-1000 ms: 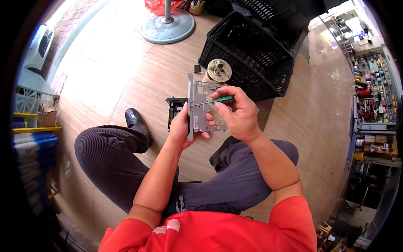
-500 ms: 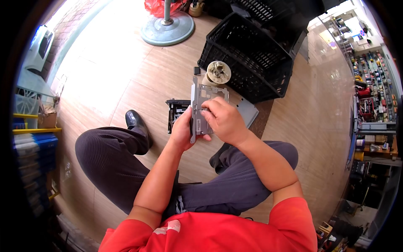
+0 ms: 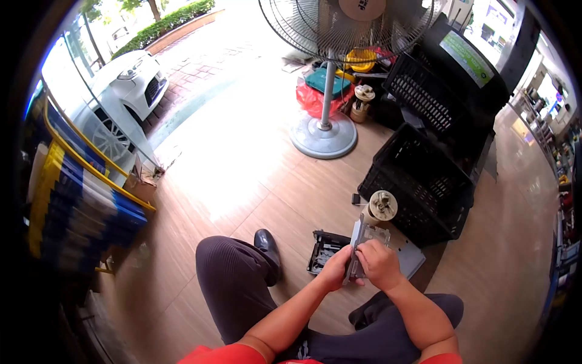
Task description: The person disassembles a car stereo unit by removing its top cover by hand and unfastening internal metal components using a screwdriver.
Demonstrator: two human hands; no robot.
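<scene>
My left hand [image 3: 335, 269] grips a silver metal chassis plate [image 3: 376, 233] with cut-outs and a folded edge, thumb along its left side and fingertips showing beneath. The plate is tilted above the floor between my legs. My right hand [image 3: 379, 262] lies against its face, fingers bent and pinched together. Whatever those fingertips hold is hidden. On the floor just left of the plate sits a black plastic housing [image 3: 319, 255] with moulded compartments. A flat grey panel [image 3: 411, 259] lies to the right, partly behind my right hand.
Beyond the plate stand a cream cylindrical part [image 3: 382, 206] and a small black block [image 3: 356, 198]. A black plastic crate [image 3: 418, 209] is at the back right. Further off are a pedestal fan's round base [image 3: 324, 136] and a red bag [image 3: 309, 100]. Blue and yellow shelving [image 3: 91, 206] stands left.
The camera view has tilted up and turned left, bringing the fan and a white car into view. The left hand keeps hold of the plate; the right-hand fingers stay bent against it.
</scene>
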